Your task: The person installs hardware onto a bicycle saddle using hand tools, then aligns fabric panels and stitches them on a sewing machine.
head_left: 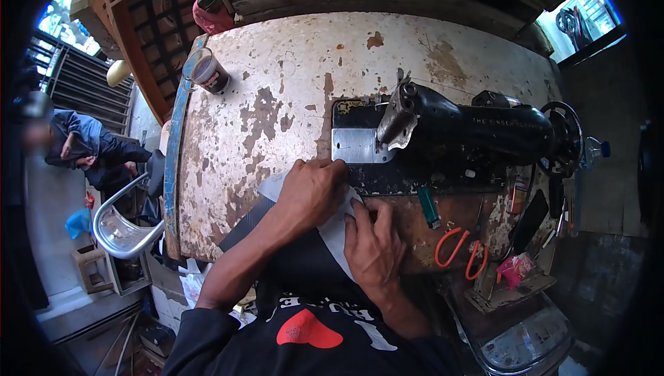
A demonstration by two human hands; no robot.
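Note:
A sheet of material, pale grey on one face and dark and textured on the other (335, 239), lies folded at the table's front edge, over my lap. My left hand (311, 193) is closed on its upper part, knuckles up, close to the sewing machine's metal plate (360, 145). Lower and to the right, my right hand (373, 241) grips the sheet's pale edge, its fingers bent. The fingertips of my left hand are partly hidden. Just beyond my hands stands a black Singer sewing machine (477, 124), its handwheel (564, 137) at the right.
On the worn table (242, 127) stands a cup of dark drink (211, 75). Right of my hands lie a green lighter (429, 207) and orange-handled scissors (452, 247), near a pink packet (515, 269). A person (97, 144) sits at the left, by a metal-framed chair (128, 220).

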